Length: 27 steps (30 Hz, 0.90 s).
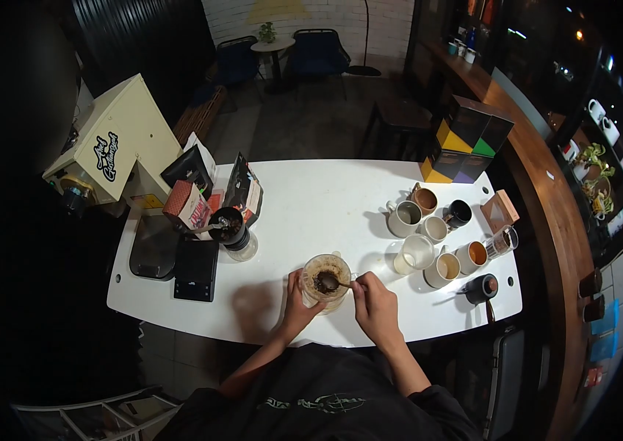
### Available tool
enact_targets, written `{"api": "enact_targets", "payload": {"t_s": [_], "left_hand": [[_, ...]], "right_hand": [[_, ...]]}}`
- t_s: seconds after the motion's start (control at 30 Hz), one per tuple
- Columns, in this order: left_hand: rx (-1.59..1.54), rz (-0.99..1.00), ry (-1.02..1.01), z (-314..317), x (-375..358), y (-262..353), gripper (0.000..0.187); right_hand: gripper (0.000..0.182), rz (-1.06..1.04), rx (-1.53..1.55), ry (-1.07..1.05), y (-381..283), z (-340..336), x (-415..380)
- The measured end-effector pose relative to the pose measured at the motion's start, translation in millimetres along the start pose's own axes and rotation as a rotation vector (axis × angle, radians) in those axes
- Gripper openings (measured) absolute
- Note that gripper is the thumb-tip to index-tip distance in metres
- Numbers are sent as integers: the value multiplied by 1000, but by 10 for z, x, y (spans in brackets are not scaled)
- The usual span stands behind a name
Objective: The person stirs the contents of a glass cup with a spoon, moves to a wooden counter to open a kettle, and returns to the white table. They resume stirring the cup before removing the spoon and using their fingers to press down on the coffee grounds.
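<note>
Your left grip [300, 306], part-open, cups the clear vessel [327, 260] near your edge of the counter [289, 198]; your right grip [377, 306] pinches the spoon [344, 284], its tip at the dark grounds [321, 289]. Steady the rim, stroke gently, spare the walls.

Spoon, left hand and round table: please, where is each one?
Spoon [329, 282], head view, on its bowl.
Left hand [299, 310], head view, on its back.
Round table [279, 45], head view, on its top.

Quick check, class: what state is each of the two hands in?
Left hand: gripping the clear round vessel from the side.
Right hand: closed on the dark spoon dipped inside.
</note>
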<state>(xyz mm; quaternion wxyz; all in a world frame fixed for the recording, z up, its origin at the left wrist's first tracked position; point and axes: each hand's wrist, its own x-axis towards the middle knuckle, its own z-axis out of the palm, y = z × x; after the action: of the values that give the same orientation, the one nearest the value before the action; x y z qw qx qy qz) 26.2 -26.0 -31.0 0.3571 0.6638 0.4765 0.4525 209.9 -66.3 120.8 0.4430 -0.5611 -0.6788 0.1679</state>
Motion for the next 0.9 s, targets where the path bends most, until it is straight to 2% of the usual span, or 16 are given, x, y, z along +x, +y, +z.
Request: {"api": "enact_targets", "payload": {"t_s": [0.17,0.3,0.5,0.6,0.77,0.9], "left_hand": [[-29,-3,-3,19,-12,-31,83],[12,-11,12,-10,-7,82,82],[13,4,-2,3,-10,-1,81],[-36,-10,-15,-2,-12,-13,81],[-9,-17,-22,-14,-18,-8,80],[-29,-37,-34,-35,-13,51,80]], "right_hand": [[12,112,80,-25,4,-83,30],[12,95,31,-62,38,-21,32],[13,68,39,37,5,-20,0],[14,33,-2,-23,55,24,7],[20,138,93,-121,57,0,30],[21,142,119,-118,69,-18,22]]}}
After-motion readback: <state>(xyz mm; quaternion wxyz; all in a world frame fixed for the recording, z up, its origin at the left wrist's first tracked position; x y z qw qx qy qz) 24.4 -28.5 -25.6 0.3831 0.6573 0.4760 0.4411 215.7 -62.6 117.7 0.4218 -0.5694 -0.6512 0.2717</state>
